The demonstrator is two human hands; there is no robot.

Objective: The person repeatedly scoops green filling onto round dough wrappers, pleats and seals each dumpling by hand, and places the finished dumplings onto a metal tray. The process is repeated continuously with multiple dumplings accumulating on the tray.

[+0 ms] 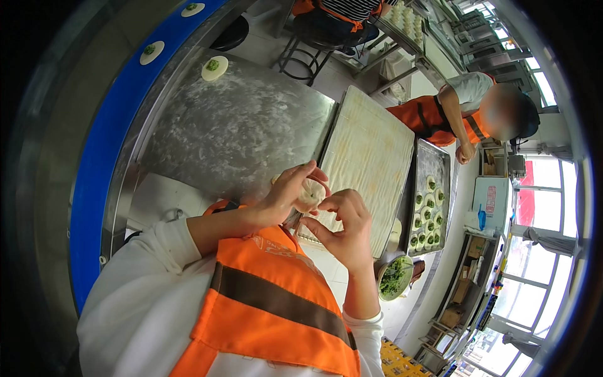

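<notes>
My left hand [287,195] cups a pleated dough bun [311,194], with a small dark green spot at the centre of its gathered top. Close by, my right hand [344,219] has its thumb and forefinger apart, the forefinger at the bun's edge; whether it presses the dough is hard to tell. Both hands are over the near edge of a floured steel table [235,127]. A pale bit of dough [275,178] shows partly behind my left hand. Farther off on the steel lies a flat dough round with green filling [214,68].
Left, a blue conveyor belt [101,155] carries filled dough rounds [151,53]. Right are a lined tray [367,155], a metal tray [445,202] of several filled rounds, and a bowl of chopped greens [395,278]. A co-worker [452,113] in an orange apron stands beyond; another person sits at the top.
</notes>
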